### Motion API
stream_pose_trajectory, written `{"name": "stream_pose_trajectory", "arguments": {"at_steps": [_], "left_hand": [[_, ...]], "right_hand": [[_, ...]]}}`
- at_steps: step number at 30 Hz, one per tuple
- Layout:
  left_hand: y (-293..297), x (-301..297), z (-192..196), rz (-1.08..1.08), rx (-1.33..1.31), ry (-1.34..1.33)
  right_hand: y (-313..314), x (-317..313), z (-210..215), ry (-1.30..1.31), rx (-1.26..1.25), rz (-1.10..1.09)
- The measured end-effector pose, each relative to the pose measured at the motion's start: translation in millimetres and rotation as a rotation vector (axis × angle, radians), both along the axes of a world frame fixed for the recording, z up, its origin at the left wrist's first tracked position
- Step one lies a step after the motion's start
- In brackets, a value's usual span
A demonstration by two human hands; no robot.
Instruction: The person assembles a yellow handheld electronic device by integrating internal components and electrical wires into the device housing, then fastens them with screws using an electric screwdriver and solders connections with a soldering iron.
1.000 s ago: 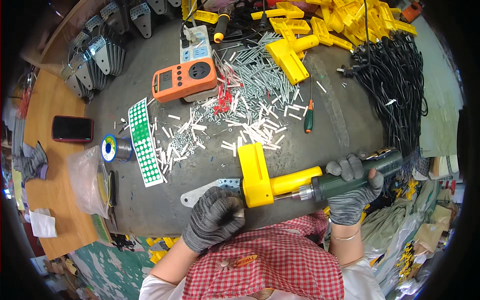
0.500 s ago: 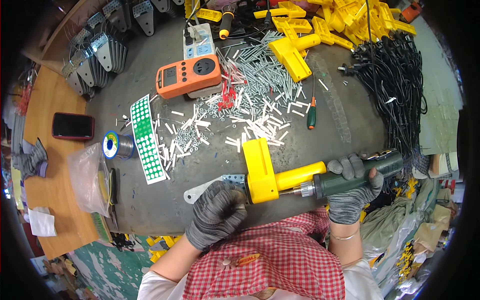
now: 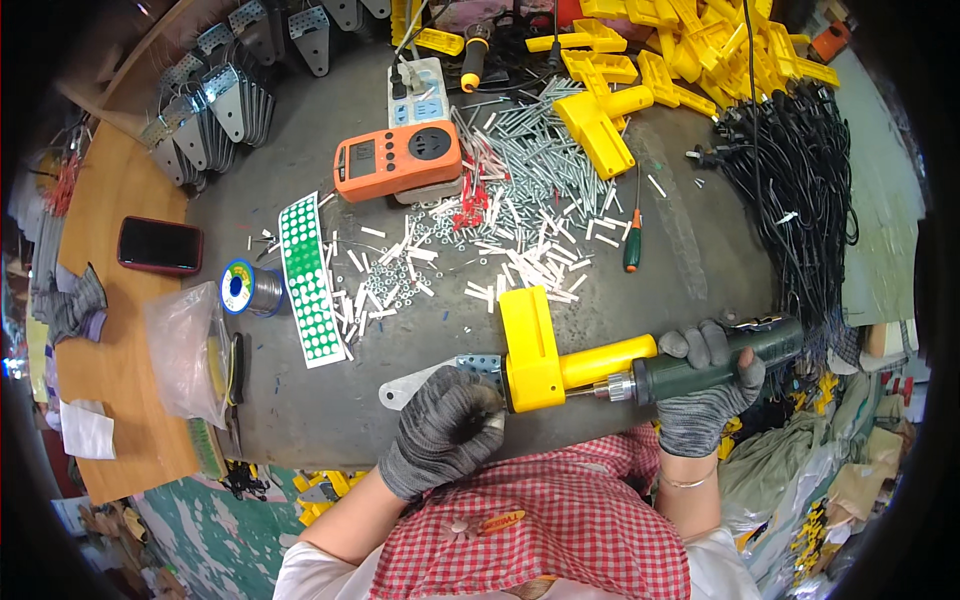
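Observation:
My left hand (image 3: 443, 432), in a grey knit glove, is closed at the joint between a silver metal plate (image 3: 408, 388) with a perforated end and a yellow plastic housing with a tubular handle (image 3: 532, 345). The fingertips and exactly what they press are partly hidden. A dark green electric screwdriver (image 3: 720, 362) lies sideways in my gloved right hand (image 3: 712, 385), its fingers wrapped round the body. The driver's thin bit (image 3: 585, 392) reaches the lower right side of the yellow housing, below the handle. Whether a screw sits at its tip is hidden.
Loose screws (image 3: 530, 140), white sleeves (image 3: 545, 260) and nuts (image 3: 400, 280) cover the middle of the bench. Behind them stands an orange meter (image 3: 400, 160). Yellow housings (image 3: 690, 40) and black cables (image 3: 790, 190) pile at right; metal plates (image 3: 225, 105) hang far left.
The whole view has shifted, so the bench things appear slightly farther right. Both hands keep their hold, and the bit stays at the yellow housing.

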State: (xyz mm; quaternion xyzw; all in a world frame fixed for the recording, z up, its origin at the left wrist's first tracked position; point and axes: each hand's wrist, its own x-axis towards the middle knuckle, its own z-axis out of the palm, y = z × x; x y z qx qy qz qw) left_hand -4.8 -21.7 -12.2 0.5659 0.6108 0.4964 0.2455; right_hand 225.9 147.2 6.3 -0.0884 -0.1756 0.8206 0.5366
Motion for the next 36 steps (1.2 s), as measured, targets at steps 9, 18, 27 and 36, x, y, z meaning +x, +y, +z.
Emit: {"name": "stream_pose_trajectory", "arguments": {"at_steps": [9,18,27,36], "left_hand": [[0.3,-1.8,2.3,-0.010,-0.009,0.116],[-2.4,-11.6,1.2,-0.118,-0.061,-0.084],[-0.6,-5.3,2.9,-0.074,-0.070,-0.021],[0.7,-1.6,2.8,-0.033,-0.012,0.066]], "right_hand": [[0.0,-2.7,0.1,-0.026,0.009,-0.010],[-0.6,-3.0,1.5,-0.007,0.008,-0.005],[1.1,-4.1,-1.5,-0.014,-0.032,-0.014],[0.9,-4.9,3.1,-0.007,-0.010,0.043]]}}
